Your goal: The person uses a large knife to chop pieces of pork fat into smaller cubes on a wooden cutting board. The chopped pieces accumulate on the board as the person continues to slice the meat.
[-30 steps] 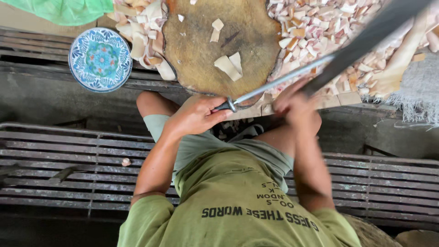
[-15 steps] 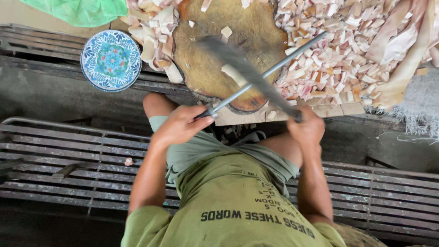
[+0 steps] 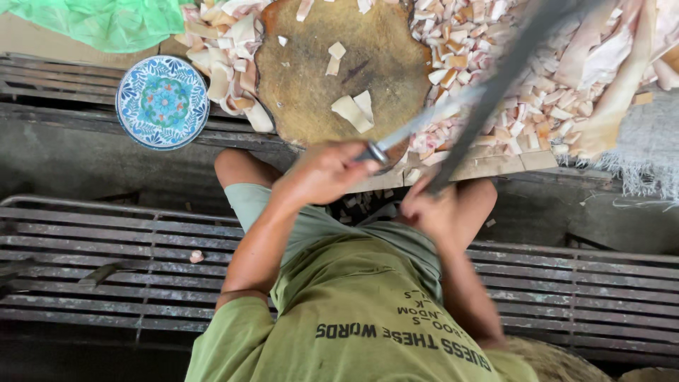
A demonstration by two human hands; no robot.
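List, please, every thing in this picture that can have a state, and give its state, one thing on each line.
left hand: closed on the steel rod's handle
right hand: closed on the dark blade's handle
steel rod: raised, crossing the blade
dark blade: raised, blurred
chopping block: a few cut pieces on top
blue patterned plate: empty
pale cut pieces: piled beside the block

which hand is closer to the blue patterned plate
Left. The left hand grips a metal rod right of the plate; the right hand, holding a dark blade, is farther right.
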